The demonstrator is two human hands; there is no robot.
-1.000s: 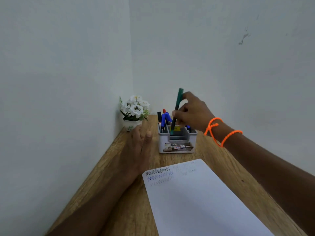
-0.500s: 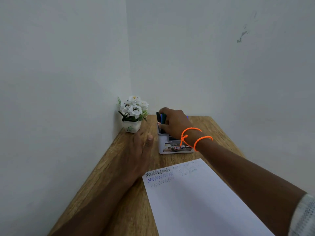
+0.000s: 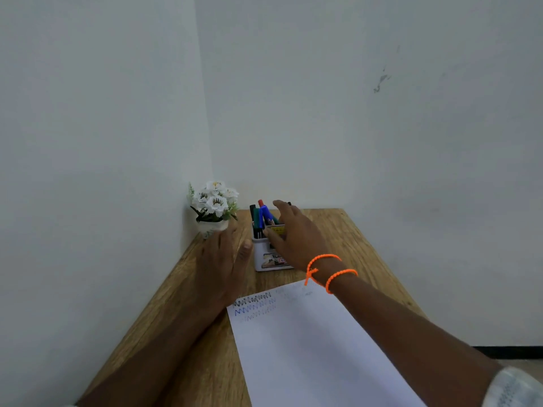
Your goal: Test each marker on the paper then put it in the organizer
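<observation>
Right hand [image 3: 296, 236] lifted off five markers [image 3: 260, 217].

Single head cam, worn by the person, looking forward and down along the wooden table [image 3: 346, 230] toward the wall corner. Wide-angle, close over both forearms. Paper [image 3: 308, 348] sits nearest, organizer [image 3: 266, 257] farther back.

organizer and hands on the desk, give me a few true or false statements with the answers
1. The right hand holds a marker. False: its fingers are spread over the organizer, holding nothing.
2. The left hand lies flat on the desk. True.
3. The paper is blank. False: scribble lines sit at its top left corner.
4. Markers stand in the organizer. True.
5. The flower pot is right of the organizer. False: it is left.
</observation>
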